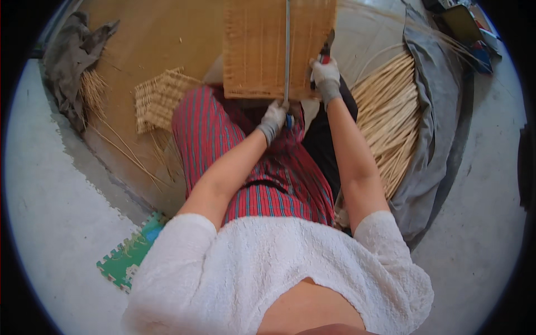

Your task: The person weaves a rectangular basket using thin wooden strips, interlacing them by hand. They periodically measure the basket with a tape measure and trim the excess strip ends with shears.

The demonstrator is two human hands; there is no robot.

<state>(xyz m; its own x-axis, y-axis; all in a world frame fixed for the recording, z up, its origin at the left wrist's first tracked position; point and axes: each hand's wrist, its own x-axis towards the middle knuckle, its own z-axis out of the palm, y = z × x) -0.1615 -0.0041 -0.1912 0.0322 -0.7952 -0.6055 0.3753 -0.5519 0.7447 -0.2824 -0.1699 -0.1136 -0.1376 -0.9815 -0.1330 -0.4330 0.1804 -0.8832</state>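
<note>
A woven rattan panel stands at the top middle, its near edge at my knees. Over it runs a long narrow grey metal strip with a blue piece at its near end. My left hand, in a pale grey work glove, is closed around that near end, just below the panel's edge. In the matching glove, my right hand grips pruning shears with dark blades and red-and-black handles, beside the panel's right edge. Its fingertips are partly hidden.
On the right, a thick bundle of rattan strips lies on grey cloth. Small woven pieces rest left of my knee, near loose strips. Dark cloth covers another bundle. A green foam mat is at lower left.
</note>
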